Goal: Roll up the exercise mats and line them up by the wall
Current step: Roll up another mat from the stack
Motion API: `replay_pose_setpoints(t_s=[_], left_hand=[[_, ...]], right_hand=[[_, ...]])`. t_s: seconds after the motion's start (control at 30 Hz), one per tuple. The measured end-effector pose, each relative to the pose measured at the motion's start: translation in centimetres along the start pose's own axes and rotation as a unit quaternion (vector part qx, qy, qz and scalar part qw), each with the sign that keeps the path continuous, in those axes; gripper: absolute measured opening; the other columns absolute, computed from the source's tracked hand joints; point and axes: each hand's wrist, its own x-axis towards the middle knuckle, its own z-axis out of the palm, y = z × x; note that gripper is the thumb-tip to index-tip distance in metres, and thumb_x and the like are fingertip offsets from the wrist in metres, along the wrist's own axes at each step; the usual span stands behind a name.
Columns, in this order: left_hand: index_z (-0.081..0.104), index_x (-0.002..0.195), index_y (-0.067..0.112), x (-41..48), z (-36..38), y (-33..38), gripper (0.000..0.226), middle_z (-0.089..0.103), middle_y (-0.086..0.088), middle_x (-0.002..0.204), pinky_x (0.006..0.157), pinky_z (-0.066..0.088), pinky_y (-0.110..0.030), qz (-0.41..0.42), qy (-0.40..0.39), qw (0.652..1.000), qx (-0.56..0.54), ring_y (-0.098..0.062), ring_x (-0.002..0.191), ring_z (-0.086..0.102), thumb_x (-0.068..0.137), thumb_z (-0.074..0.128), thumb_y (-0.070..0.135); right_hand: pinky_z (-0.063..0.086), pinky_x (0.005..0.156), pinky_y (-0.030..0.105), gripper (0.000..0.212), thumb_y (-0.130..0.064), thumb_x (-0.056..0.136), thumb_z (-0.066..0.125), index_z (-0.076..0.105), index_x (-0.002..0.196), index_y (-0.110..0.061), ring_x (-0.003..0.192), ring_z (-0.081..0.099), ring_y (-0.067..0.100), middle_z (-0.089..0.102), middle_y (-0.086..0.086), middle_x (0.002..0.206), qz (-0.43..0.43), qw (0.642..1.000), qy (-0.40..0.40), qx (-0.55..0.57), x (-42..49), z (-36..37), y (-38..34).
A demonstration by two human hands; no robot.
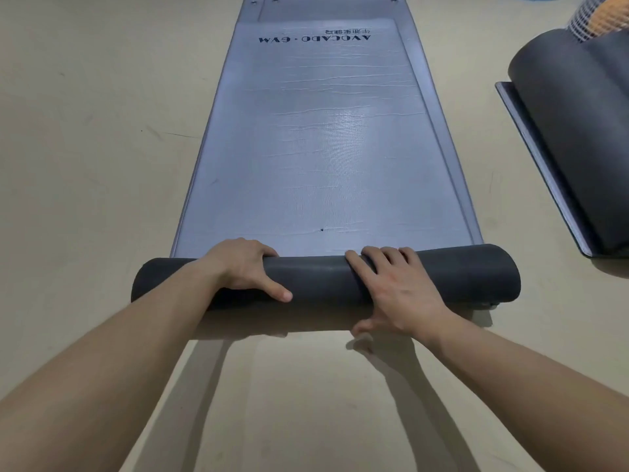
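The fingers [263, 251] of the left hand [243, 267] curl over the far side of the rolled end [316, 279] of the exercise mat [316, 148], with the thumb stretched along the near face, so the hand grips the roll. The right hand [396, 291] lies a little way to its right, well apart from it. Its fingers [374, 257] are spread narrowly across the top of the roll, tips at the far edge, and the thumb is tucked under the near side close to the floor [85, 148], so the hand holds the roll between them. Both forearms reach forward from the near edge, bare and nearly straight.

Beyond the fingers the unrolled length of the grey mat lies flat on the floor, running straight away, with upside-down lettering near its far end. Far to the right of the right fingers sits a second mat [578, 137], dark and mostly rolled, with a flat strip still on the floor. Behind it a white net [587, 23] holds something orange, partly cut off.
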Motion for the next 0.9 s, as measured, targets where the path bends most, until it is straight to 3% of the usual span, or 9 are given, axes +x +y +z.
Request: replay_pose_setpoints(t_s=[0.1, 0.17, 0.23, 0.33, 0.4, 0.5, 0.63, 0.77, 0.9], left_hand=[[0.057, 0.132, 0.041, -0.6, 0.7, -0.3, 0.087, 0.066, 0.015, 0.122, 0.089, 0.049, -0.035, 0.017, 0.052, 0.998, 0.009, -0.014, 0.106, 0.06, 0.06, 0.069, 0.089], [0.048, 0.144, 0.035, -1.3, 2.7, -0.4, 0.095, 0.059, 0.011, 0.137, 0.101, 0.046, -0.038, 0.055, 0.185, 0.979, 0.059, -0.017, 0.12, 0.055, 0.068, 0.057, 0.091], [0.038, 0.153, 0.025, -1.5, 4.8, -0.1, 0.107, 0.052, 0.001, 0.146, 0.113, 0.039, -0.042, 0.076, 0.263, 0.951, 0.146, -0.024, 0.129, 0.05, 0.071, 0.043, 0.093], [0.035, 0.155, 0.028, -0.5, 4.4, -0.2, 0.11, 0.052, 0.002, 0.148, 0.113, 0.038, -0.042, 0.066, 0.248, 0.957, 0.132, -0.023, 0.129, 0.051, 0.068, 0.054, 0.092], [0.039, 0.152, 0.033, 0.3, 2.6, -0.3, 0.105, 0.056, 0.008, 0.143, 0.105, 0.045, -0.04, 0.071, 0.21, 0.971, 0.089, -0.02, 0.122, 0.055, 0.067, 0.063, 0.089], [0.041, 0.149, 0.037, 0.8, 0.4, -0.1, 0.102, 0.059, 0.012, 0.136, 0.097, 0.048, -0.038, 0.069, 0.16, 0.983, 0.055, -0.017, 0.117, 0.057, 0.065, 0.067, 0.088], [0.026, 0.157, 0.028, 0.5, 3.0, 0.3, 0.116, 0.048, 0.0, 0.15, 0.117, 0.034, -0.05, 0.041, 0.274, 0.944, 0.181, -0.027, 0.134, 0.048, 0.065, 0.064, 0.087], [0.032, 0.146, 0.025, 0.4, 3.5, 0.9, 0.097, 0.051, -0.004, 0.14, 0.101, 0.044, -0.048, 0.015, 0.294, 0.929, 0.223, -0.03, 0.116, 0.055, 0.07, 0.076, 0.066], [0.041, 0.132, 0.034, -1.2, 1.9, 1.7, 0.074, 0.059, 0.005, 0.12, 0.069, 0.04, -0.036, 0.037, 0.25, 0.944, 0.212, -0.022, 0.091, 0.058, 0.072, 0.069, 0.066]], right_hand=[[0.039, 0.102, 0.047, 0.101, -0.075, 0.068, 0.071, 0.021, 0.149, -0.038, 0.118, 0.052, 0.03, 0.049, 0.002, 0.138, 0.006, 0.999, -0.033, 0.008, 1.7, -0.4, 1.0], [0.043, 0.096, 0.045, 0.096, -0.073, 0.067, 0.07, 0.026, 0.146, -0.042, 0.114, 0.056, 0.029, 0.053, 0.0, 0.134, 0.001, 0.999, -0.042, 0.032, 3.3, -1.3, 1.6], [0.045, 0.089, 0.042, 0.099, -0.076, 0.062, 0.072, 0.03, 0.145, -0.045, 0.109, 0.06, 0.027, 0.058, -0.003, 0.127, -0.004, 0.994, -0.083, 0.064, 4.9, -2.3, 2.4], [0.044, 0.096, 0.043, 0.105, -0.084, 0.059, 0.07, 0.033, 0.149, -0.044, 0.116, 0.057, 0.025, 0.058, -0.004, 0.128, -0.005, 0.993, -0.092, 0.067, 6.0, -3.0, 3.2], [0.036, 0.107, 0.049, 0.108, -0.086, 0.059, 0.065, 0.033, 0.151, -0.038, 0.123, 0.051, 0.028, 0.054, 0.0, 0.136, 0.0, 1.0, -0.008, 0.006, 5.1, -2.4, 3.2], [0.036, 0.106, 0.053, 0.122, -0.077, 0.056, 0.078, 0.025, 0.154, -0.028, 0.125, 0.05, 0.034, 0.049, 0.007, 0.142, 0.025, 0.998, 0.044, -0.036, 3.0, -0.4, 2.2], [0.045, 0.094, 0.046, 0.106, -0.066, 0.062, 0.079, 0.027, 0.148, -0.034, 0.112, 0.058, 0.031, 0.055, 0.003, 0.134, 0.04, 0.999, -0.002, -0.023, 5.4, -1.7, 2.8], [0.052, 0.082, 0.04, 0.094, -0.064, 0.066, 0.08, 0.037, 0.146, -0.041, 0.1, 0.064, 0.027, 0.063, -0.002, 0.119, 0.035, 0.997, -0.061, 0.023, 7.1, -4.2, 3.5], [0.049, 0.074, 0.036, 0.08, -0.063, 0.066, 0.08, 0.048, 0.137, -0.044, 0.094, 0.064, 0.023, 0.068, -0.006, 0.109, 0.022, 0.992, -0.119, 0.029, 5.9, -5.6, 3.3]])
